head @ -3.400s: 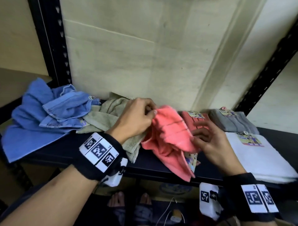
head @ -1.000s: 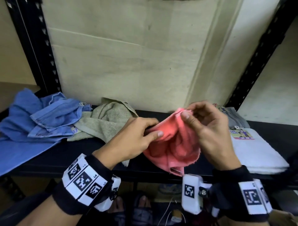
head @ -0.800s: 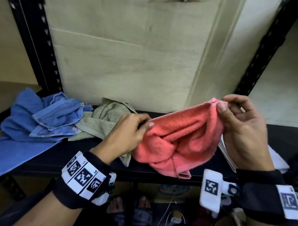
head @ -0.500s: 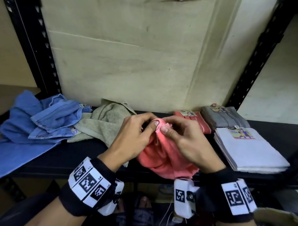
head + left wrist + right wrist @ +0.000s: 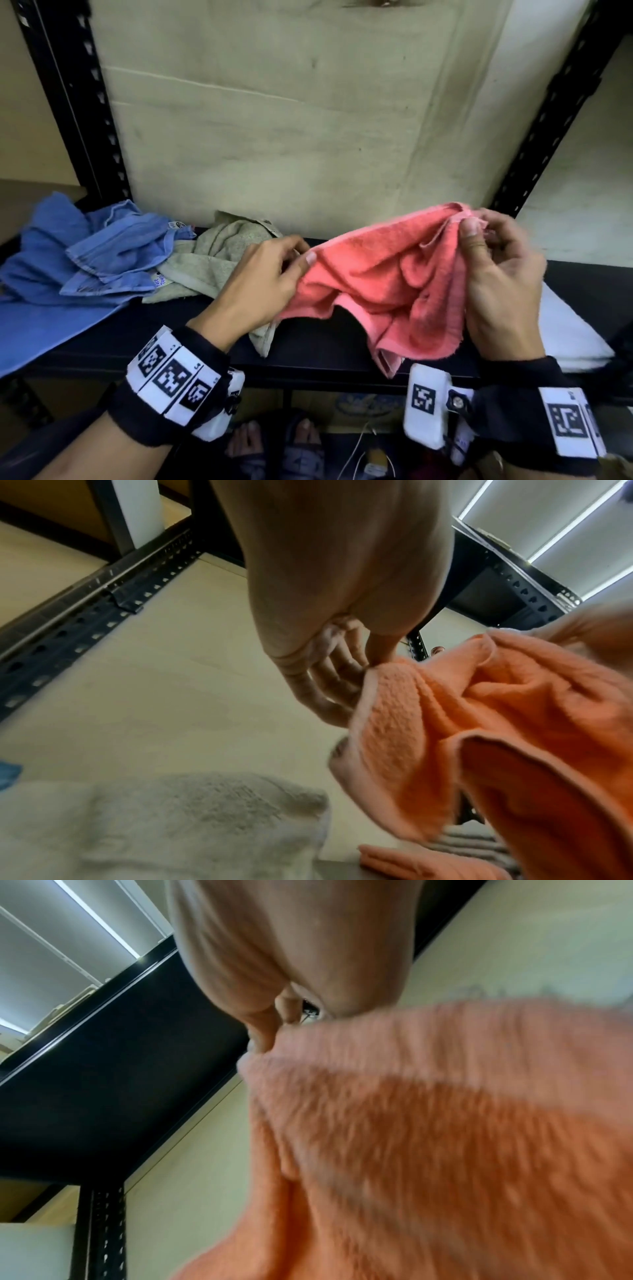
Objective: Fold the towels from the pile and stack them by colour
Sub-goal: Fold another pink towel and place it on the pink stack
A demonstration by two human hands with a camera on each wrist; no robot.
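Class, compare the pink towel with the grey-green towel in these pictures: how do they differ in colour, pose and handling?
The pink towel is coral; the grey-green towel is dull grey-green. The pink towel hangs in the air, pinched along its top edge by the left hand and right hand; the grey-green towel lies crumpled on the shelf, unheld. Both are unfolded terry cloth.

Black shelf (image 5: pixel 325 346) holds blue towels (image 5: pixel 85 253), green-grey towel (image 5: pixel 219 260), white towel (image 5: pixel 568 329).
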